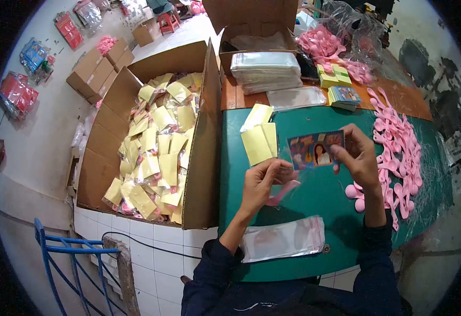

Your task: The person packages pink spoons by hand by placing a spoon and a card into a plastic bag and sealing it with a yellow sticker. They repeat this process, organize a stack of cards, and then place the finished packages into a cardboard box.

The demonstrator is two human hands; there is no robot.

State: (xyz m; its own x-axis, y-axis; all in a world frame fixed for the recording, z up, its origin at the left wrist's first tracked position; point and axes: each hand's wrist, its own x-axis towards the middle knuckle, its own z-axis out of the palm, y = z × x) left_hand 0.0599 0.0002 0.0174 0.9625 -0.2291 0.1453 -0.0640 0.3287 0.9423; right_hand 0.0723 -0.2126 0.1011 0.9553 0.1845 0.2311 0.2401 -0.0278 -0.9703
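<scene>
My right hand (pixel 358 157) pinches a printed picture card (pixel 317 149) between thumb and fingers, held up over the green table mat. My left hand (pixel 264 181) is closed on a clear plastic bag (pixel 300 178), with a pink spoon (pixel 283 193) showing at its fingers. The card's left end overlaps the clear film in this view. Pale yellow cards (pixel 259 143) lie on the mat just beyond my left hand. Nearer my body is a flat stack of clear plastic bags (pixel 283 239).
Pink spoons (pixel 399 152) are heaped along the right side. At the back are stacked clear bags (pixel 266 71), printed cards (pixel 345 97), yellow bundles (pixel 336 76) and more spoons (pixel 322 43). A tall carton (pixel 201 179) of filled packets (pixel 159 137) stands left of the table.
</scene>
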